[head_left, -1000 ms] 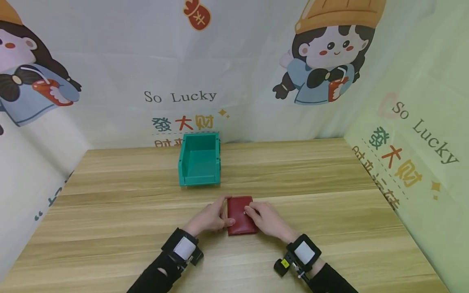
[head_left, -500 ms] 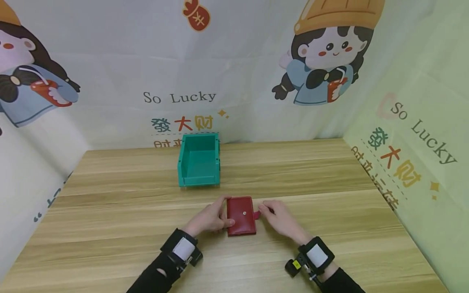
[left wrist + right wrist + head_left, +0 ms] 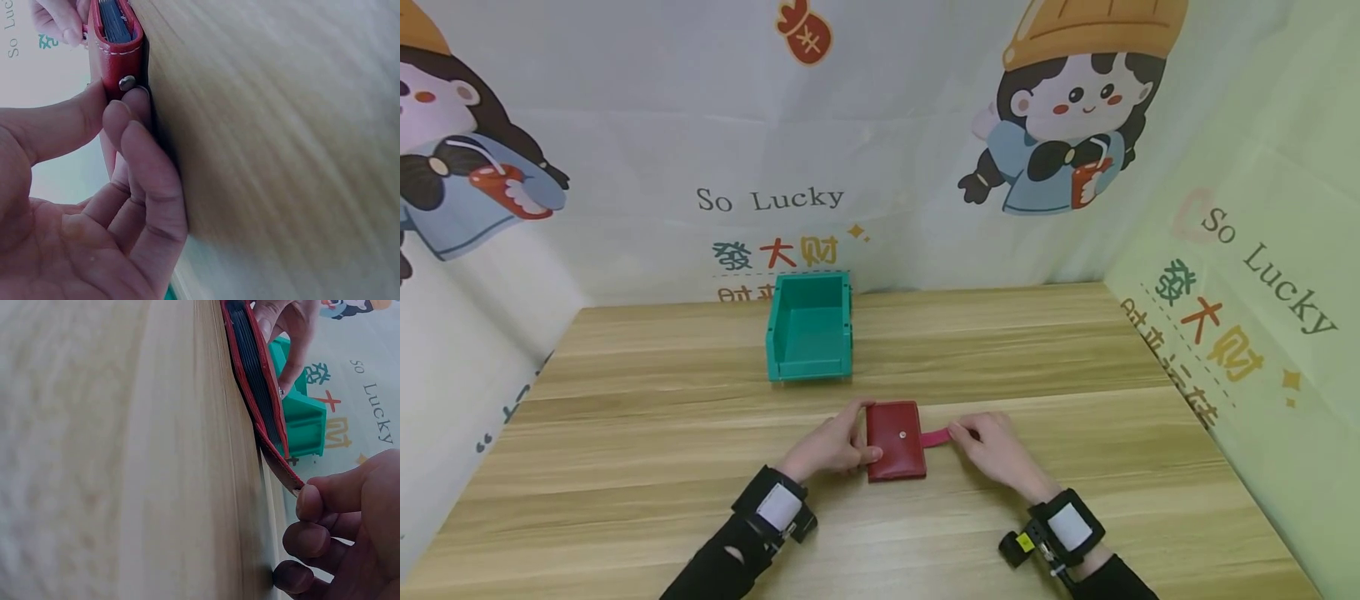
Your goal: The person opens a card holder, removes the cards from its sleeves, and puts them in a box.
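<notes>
A dark red card holder (image 3: 895, 458) lies on the wooden table, its silver snap (image 3: 902, 435) exposed on the upper cover. My left hand (image 3: 829, 443) grips its left edge, thumb on top and fingers along the spine. In the left wrist view a metal stud (image 3: 127, 82) shows on the spine beside the fingertips. From the right edge a pink strap (image 3: 936, 438) extends outward, its end pinched between the thumb and index finger of my right hand (image 3: 992, 446). Dark layered sleeves (image 3: 253, 369) show between the covers in the right wrist view.
A teal plastic bin (image 3: 811, 371) stands behind the card holder, near the back edge of the wooden table (image 3: 1037, 350). Printed cloth (image 3: 910, 167) hangs behind the table and along its sides.
My right hand has moved right with the strap, which came away from the snap on the cover and now stretches out to the side. The left hand keeps its hold.
</notes>
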Motion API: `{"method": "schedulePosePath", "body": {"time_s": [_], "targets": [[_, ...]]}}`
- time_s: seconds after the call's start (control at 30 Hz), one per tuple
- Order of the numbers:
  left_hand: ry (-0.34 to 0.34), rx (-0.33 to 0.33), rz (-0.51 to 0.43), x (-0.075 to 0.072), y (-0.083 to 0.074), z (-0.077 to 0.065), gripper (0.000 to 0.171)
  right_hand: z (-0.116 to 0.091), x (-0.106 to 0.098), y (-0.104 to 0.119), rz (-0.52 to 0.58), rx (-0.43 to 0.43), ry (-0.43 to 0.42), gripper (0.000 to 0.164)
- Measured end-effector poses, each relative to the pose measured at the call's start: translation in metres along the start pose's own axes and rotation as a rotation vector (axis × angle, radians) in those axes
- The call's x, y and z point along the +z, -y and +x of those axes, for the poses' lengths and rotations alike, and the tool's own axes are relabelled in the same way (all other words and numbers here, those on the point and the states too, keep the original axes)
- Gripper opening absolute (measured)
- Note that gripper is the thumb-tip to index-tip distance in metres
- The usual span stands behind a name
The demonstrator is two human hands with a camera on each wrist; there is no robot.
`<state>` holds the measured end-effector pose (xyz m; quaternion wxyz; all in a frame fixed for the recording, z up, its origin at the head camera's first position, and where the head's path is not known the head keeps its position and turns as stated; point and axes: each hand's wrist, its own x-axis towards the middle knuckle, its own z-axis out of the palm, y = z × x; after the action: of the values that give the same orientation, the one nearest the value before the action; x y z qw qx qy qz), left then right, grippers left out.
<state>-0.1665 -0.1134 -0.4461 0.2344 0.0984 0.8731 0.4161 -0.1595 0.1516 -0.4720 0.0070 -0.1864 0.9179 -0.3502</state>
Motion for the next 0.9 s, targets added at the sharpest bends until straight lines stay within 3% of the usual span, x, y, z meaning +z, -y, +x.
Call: {"method": "schedulePosePath", "body": {"time_s": [0.43, 0.7, 0.9], "targets": [[-0.013, 0.033, 0.021, 0.0, 0.001, 0.001, 0.071, -0.001, 0.0, 0.0, -0.119, 0.035, -0.017, 0.046], [-0.015, 0.036, 0.024, 0.0, 0.0, -0.001, 0.071, 0.0, 0.001, 0.002, -0.044, 0.085, -0.027, 0.043], [-0.018, 0.038, 0.021, 0.001, 0.001, -0.001, 0.072, 0.0, 0.003, 0.011, -0.018, 0.137, -0.094, 0.025]]}}
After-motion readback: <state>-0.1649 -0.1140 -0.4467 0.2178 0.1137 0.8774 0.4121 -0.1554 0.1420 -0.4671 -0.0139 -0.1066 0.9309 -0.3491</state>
